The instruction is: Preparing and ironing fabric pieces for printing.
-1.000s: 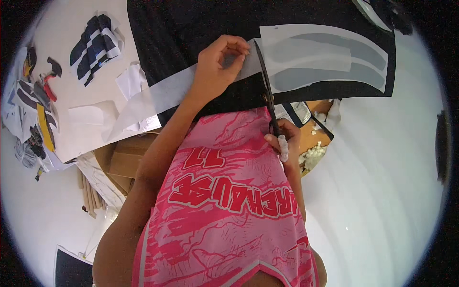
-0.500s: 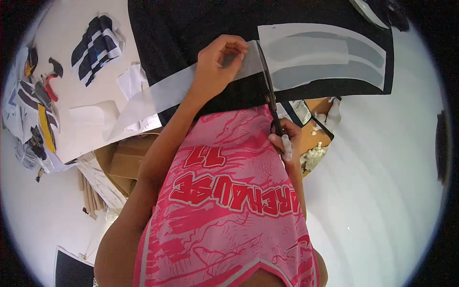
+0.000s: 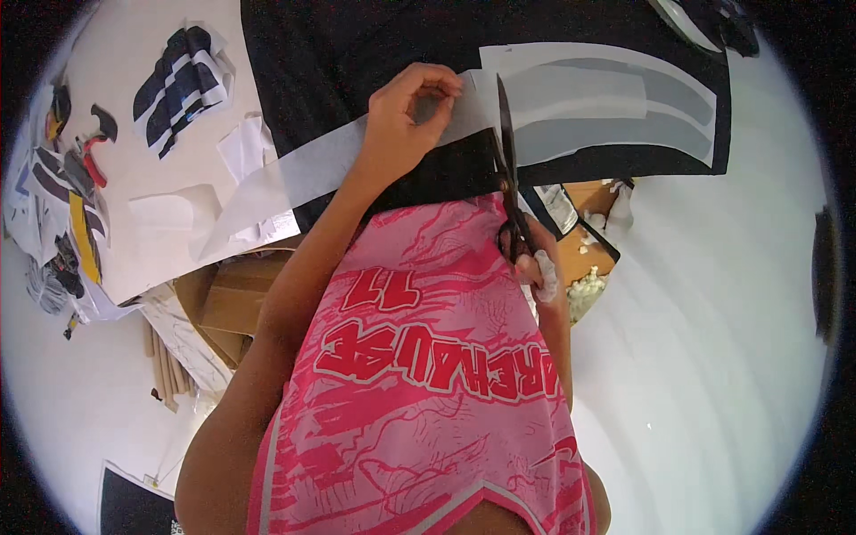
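Observation:
My left hand point(image 3: 412, 111) rests over a long translucent white strip point(image 3: 312, 162), its thumb and fingertips pinched together at the strip's upper edge. Black scissors point(image 3: 511, 189) are in my right hand point(image 3: 535, 254), with the fingers at the handles and the blades pointing away from me. The blades stand a little apart, one over the right end of the strip and the black fabric point(image 3: 455, 174). A white wrapping point(image 3: 547, 276) covers part of my right thumb or the handle; I cannot tell which. Just right of the blades lies a curved white-and-grey panel point(image 3: 588, 111).
Left on the pale table point(image 3: 178, 116) lie a black-and-white patterned piece point(image 3: 183, 89), a white paper scrap point(image 3: 245, 152) and red-handled pliers point(image 3: 94, 160). Below the table edge are a cardboard box point(image 3: 241, 299) and, on the right, a brown box point(image 3: 588, 259) with pale scraps.
The scissor blades have spread apart, and the upper blade has swung to the right. My right hand's grip on the handles has opened slightly. The left hand has hardly moved.

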`<action>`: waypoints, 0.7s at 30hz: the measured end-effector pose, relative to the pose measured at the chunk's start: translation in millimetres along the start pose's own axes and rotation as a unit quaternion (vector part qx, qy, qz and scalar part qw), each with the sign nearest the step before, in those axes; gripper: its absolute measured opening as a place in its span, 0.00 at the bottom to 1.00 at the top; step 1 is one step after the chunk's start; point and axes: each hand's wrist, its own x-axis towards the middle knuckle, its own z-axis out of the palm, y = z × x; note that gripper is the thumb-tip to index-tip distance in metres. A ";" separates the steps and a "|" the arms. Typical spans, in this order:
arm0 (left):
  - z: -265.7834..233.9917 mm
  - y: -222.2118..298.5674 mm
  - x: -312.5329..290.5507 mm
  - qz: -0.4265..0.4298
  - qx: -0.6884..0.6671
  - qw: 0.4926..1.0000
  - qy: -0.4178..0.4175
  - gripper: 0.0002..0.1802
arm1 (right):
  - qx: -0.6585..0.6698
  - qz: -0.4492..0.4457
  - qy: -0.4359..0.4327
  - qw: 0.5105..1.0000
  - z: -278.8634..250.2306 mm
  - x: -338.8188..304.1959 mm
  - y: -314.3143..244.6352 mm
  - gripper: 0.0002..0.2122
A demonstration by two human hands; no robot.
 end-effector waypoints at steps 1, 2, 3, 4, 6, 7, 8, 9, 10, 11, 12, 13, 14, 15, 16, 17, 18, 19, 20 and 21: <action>-1.0 -0.2 0.1 0.001 -0.004 1.000 0.004 0.12 | -0.028 -0.009 0.000 1.000 1.1 -2.5 2.1 0.26; -2.6 -0.6 -0.1 0.001 -0.004 1.000 0.004 0.12 | -0.028 -0.009 -0.001 1.000 8.9 -5.7 3.2 0.26; -4.6 -0.8 0.6 0.008 -0.006 1.000 0.004 0.12 | -0.009 -0.012 0.057 0.998 22.1 -9.1 2.8 0.27; -6.5 -1.4 0.7 0.016 -0.008 1.000 0.004 0.12 | 0.009 -0.015 0.115 0.993 29.6 -10.8 1.6 0.29; -8.9 -4.0 -0.4 0.009 -0.004 1.000 -0.020 0.13 | -0.024 -0.016 0.056 0.998 17.6 1.9 -0.8 0.29; -9.8 -4.6 -1.3 0.002 0.001 0.999 -0.040 0.14 | -0.058 -0.017 -0.006 0.998 13.0 9.6 -2.7 0.28; -9.4 -5.0 -1.4 0.001 0.001 0.999 -0.041 0.14 | -0.057 -0.016 -0.005 0.998 13.8 14.5 -6.9 0.28; -8.7 -5.0 -1.1 -0.006 -0.003 0.999 -0.043 0.13 | -0.050 -0.010 -0.021 0.998 15.6 18.8 -13.7 0.27; -8.3 -5.3 -1.3 -0.013 -0.008 0.999 -0.045 0.13 | -0.044 -0.003 -0.037 0.998 16.6 21.5 -16.7 0.27; -8.2 -5.8 -2.2 -0.014 -0.008 0.999 -0.046 0.13 | -0.043 -0.003 -0.036 0.998 16.3 22.8 -15.2 0.27; -8.2 -6.2 -3.4 -0.014 -0.009 0.999 -0.046 0.13 | -0.046 0.000 -0.032 0.998 15.9 23.5 -13.2 0.26; -8.4 -6.8 -4.4 -0.015 -0.009 0.999 -0.045 0.13 | -0.049 0.002 -0.029 0.998 15.8 23.6 -11.3 0.25; -8.8 -8.4 -5.0 -0.015 -0.010 0.999 -0.045 0.13 | -0.050 0.002 -0.029 0.998 15.8 23.9 -8.9 0.25; -9.8 -10.2 -5.5 -0.011 -0.002 0.999 -0.045 0.13 | -0.044 0.001 -0.018 0.999 16.8 24.4 -6.3 0.24; -10.6 -11.7 -5.9 -0.006 0.006 0.999 -0.046 0.13 | -0.038 0.000 -0.008 0.999 18.0 24.9 -4.7 0.23; -11.2 -10.9 -5.2 -0.007 0.006 0.999 -0.045 0.13 | -0.039 0.001 -0.008 0.999 19.8 25.5 -6.5 0.23; -12.0 -9.4 -4.2 -0.012 0.005 0.999 -0.048 0.12 | -0.036 0.010 0.002 0.999 22.1 26.0 -10.1 0.21; -12.5 -8.7 -3.5 -0.018 0.005 0.999 -0.051 0.12 | -0.034 0.018 0.012 0.999 24.3 26.5 -12.0 0.19; -12.6 -9.4 -3.3 -0.018 0.004 0.999 -0.051 0.12 | -0.034 0.018 0.013 0.999 28.0 26.6 -11.8 0.19; -12.7 -10.8 -3.0 -0.015 0.000 0.999 -0.050 0.12 | -0.063 0.024 0.048 0.997 32.2 26.7 -11.1 0.17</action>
